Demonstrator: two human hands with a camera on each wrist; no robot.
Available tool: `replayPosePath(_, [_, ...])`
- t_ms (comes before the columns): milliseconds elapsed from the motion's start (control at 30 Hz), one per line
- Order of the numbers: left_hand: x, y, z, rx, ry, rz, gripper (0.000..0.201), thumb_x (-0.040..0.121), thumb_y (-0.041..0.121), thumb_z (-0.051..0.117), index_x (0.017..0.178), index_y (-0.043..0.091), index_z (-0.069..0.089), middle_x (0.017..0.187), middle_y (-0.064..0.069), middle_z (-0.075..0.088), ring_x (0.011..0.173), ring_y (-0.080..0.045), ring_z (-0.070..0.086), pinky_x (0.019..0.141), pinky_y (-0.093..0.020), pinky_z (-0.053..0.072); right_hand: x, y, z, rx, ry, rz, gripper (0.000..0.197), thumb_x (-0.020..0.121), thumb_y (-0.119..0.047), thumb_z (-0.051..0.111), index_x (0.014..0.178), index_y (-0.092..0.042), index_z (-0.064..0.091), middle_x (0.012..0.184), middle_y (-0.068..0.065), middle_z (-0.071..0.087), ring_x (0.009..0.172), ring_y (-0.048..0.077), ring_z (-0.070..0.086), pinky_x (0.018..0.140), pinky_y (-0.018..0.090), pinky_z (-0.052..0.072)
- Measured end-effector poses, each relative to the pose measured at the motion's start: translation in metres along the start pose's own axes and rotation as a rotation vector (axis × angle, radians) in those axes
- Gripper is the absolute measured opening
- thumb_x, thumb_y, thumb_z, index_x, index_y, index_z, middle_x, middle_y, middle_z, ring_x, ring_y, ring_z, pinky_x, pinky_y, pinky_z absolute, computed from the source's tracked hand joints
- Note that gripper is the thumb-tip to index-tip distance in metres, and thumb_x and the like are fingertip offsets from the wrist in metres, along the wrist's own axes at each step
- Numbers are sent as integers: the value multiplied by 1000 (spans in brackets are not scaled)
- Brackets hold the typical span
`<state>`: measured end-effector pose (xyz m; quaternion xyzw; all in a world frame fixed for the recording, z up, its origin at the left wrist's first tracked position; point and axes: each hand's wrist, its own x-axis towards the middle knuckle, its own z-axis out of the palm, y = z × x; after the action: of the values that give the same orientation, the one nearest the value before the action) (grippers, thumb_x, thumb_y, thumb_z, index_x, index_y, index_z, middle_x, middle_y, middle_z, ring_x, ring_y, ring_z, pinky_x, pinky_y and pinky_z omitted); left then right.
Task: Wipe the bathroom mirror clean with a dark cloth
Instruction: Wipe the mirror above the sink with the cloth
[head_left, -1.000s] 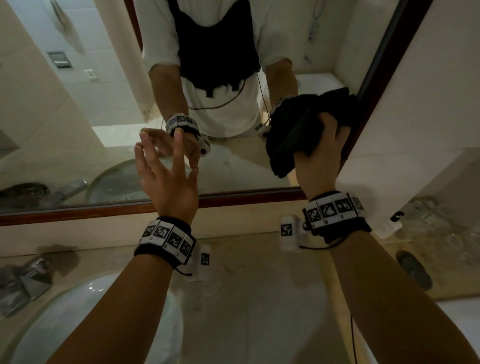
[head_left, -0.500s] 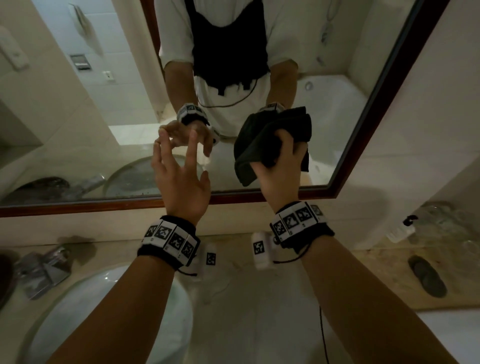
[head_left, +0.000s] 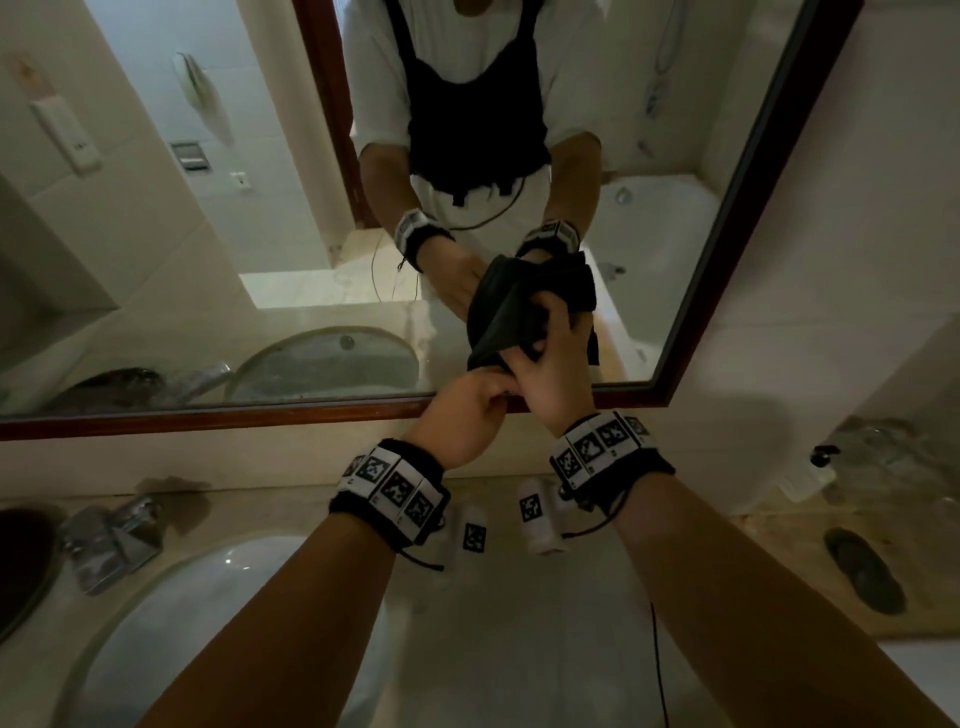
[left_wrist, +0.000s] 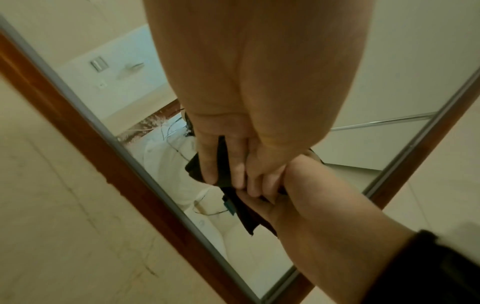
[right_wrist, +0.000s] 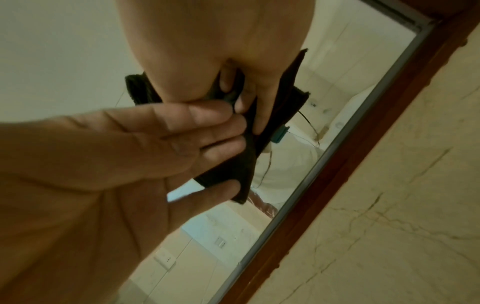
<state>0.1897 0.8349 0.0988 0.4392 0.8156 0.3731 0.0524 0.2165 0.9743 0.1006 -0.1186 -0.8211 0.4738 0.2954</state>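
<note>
The dark cloth (head_left: 511, 312) hangs bunched in front of the lower right part of the wood-framed mirror (head_left: 291, 244). My right hand (head_left: 553, 358) grips its upper part with curled fingers. Just below and to the left, my left hand (head_left: 480, 402) holds the cloth's lower edge. In the right wrist view the left hand (right_wrist: 221, 156) has the cloth (right_wrist: 233, 164) between its fingers and thumb, and the right hand's fingers (right_wrist: 259, 115) lie over the folds. In the left wrist view the left hand's fingers (left_wrist: 207, 164) lie on the cloth (left_wrist: 246, 216). I cannot tell whether the cloth touches the glass.
Below the mirror runs a marble counter (head_left: 545, 649) with a white sink basin (head_left: 208, 597) and a chrome faucet (head_left: 109, 540) at the left. At the right stand a white pump bottle (head_left: 810, 473) and glassware (head_left: 883, 441); a dark flat object (head_left: 862, 571) lies nearby.
My right hand brought the cloth down and leftward from the mirror's right edge. My left hand, open before, moved right and took hold of the cloth.
</note>
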Motion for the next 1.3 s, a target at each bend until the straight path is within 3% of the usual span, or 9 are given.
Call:
replayPosePath(133, [11,8,6,-186,146,-61,48,90,-3,51,131,20,60,129,4,62,120,-8,55,103,-25,45,2,9,-19,50,-157,-44,47,98,-30,57,142,-28,40,142,8,30,119,22,48,104,38,47])
replayPosePath(233, [20,16,8,-310,252,-95,52,91,-3,57,139,17,50,130,3,55,121,-7,53,101,-17,44,2,11,-35,58,-268,-70,49,100,-23,54,146,-28,38,141,6,33,118,9,45,103,27,44])
replayPosePath(367, [38,23,14,-410,316,-164,50,93,0,57,138,20,49,130,-5,52,116,-15,56,92,-17,50,2,17,-56,40,-333,-49,53,97,-10,55,146,-25,40,126,2,45,114,14,53,95,23,45])
replayPosePath(600, [51,13,34,-420,415,-205,48,90,2,59,128,30,51,109,-18,50,98,-29,56,86,-29,53,5,35,-93,-141,-48,-228,49,88,-1,59,135,-14,53,122,4,57,112,20,53,97,42,48])
replayPosePath(767, [53,6,46,-310,448,-195,52,90,9,61,127,43,46,122,-16,48,104,-23,56,89,-28,54,18,42,-105,-478,234,-414,61,81,-11,63,140,-23,53,152,8,36,134,33,35,111,43,34])
replayPosePath(867, [50,6,52,-264,462,-189,53,89,13,60,129,44,44,129,-11,45,105,-24,56,90,-37,55,19,52,-98,-544,197,-435,69,80,-17,68,145,-25,46,160,10,24,143,36,25,115,49,30])
replayPosePath(1033, [50,5,67,-402,488,-240,50,90,6,59,127,38,51,100,-11,55,94,-26,59,86,-49,55,15,67,-90,-637,74,-419,87,82,-27,74,155,-28,27,164,13,-3,151,34,-6,121,52,14])
replayPosePath(1200, [59,18,74,-679,522,-308,45,89,2,59,110,42,58,94,-16,62,101,-31,62,92,-55,53,19,73,-85,-749,64,-387,95,81,-26,74,157,-31,17,164,14,-7,151,35,-11,122,49,3])
replayPosePath(1300, [62,18,79,-716,538,-306,38,86,12,62,109,41,57,95,-4,63,106,-25,61,97,-54,50,22,77,-81,-790,90,-384,95,81,-28,74,157,-31,16,164,16,-5,150,36,-10,122,50,2])
